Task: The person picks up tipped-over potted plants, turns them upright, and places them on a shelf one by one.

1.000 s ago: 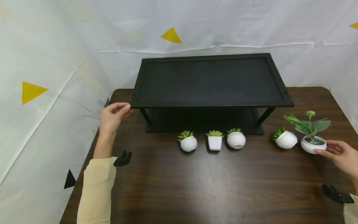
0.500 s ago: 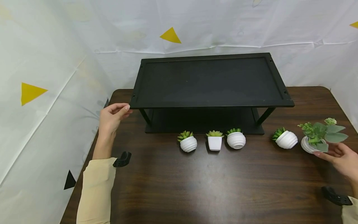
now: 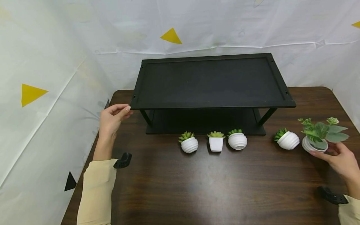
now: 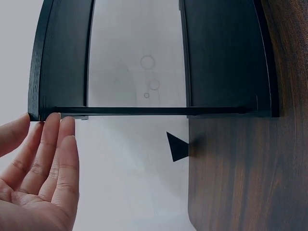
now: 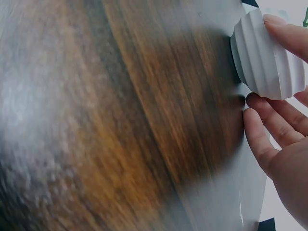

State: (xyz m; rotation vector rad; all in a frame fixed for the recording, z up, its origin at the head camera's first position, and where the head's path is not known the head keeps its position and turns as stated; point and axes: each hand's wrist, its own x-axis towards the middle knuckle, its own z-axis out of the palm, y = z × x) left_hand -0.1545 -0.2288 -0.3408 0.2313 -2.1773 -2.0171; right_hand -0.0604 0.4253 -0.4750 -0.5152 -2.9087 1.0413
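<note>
At the table's right side, my right hand (image 3: 341, 157) grips a potted plant (image 3: 323, 132) by its ribbed white pot (image 5: 269, 57), thumb on one side and fingers on the other. Its broad leaves and pale flower cluster lean to the right, over the hand. My left hand (image 3: 112, 117) pinches the front left corner of a black two-tier shelf (image 3: 213, 82); in the left wrist view, thumb and fingertips meet that corner (image 4: 43, 113). Left of the held plant, a small succulent in a round white pot (image 3: 288, 140) lies tipped.
In front of the shelf are a succulent in a ribbed pot (image 3: 189, 144), one in a square pot (image 3: 216, 143) and one in a round pot (image 3: 237, 140). All rest on the dark wooden table (image 3: 213, 187). White sheeting (image 3: 118, 28) stands behind and to the left.
The potted plant has turned in my right hand, its foliage swinging rightward and its flower lower. That hand has then shifted slightly left. My left hand stays at the shelf corner.
</note>
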